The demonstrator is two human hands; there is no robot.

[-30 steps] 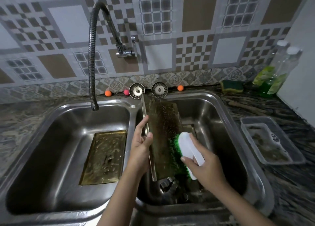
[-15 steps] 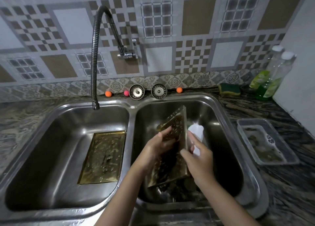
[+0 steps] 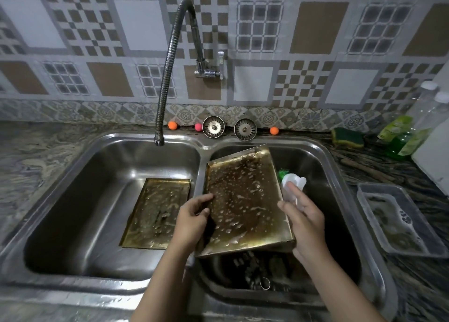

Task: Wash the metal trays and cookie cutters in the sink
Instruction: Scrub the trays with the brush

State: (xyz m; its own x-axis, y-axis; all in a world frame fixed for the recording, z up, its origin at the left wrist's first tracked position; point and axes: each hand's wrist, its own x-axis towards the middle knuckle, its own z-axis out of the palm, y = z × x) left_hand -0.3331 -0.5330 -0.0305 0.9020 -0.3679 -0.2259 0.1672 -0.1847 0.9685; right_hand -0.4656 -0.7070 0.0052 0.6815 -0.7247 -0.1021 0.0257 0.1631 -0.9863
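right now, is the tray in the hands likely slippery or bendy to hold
Probably slippery: the held tray is dotted with suds. Likely stiff, since its folded metal rim stays straight in the left hand. The right hand also holds the brush, weakening that grip.

The sink (image 3: 109,166) is glossy brushed steel, both trays (image 3: 245,205) (image 3: 155,212) are dull brassy metal flecked with wet suds, the brush (image 3: 292,183) has a smooth white plastic body, and the desk (image 3: 413,175) is polished veined stone.

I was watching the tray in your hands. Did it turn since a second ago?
Yes. The held tray swung from edge-on beside the sink divider to face up, soapy, over the right basin. The left hand grips its left edge.
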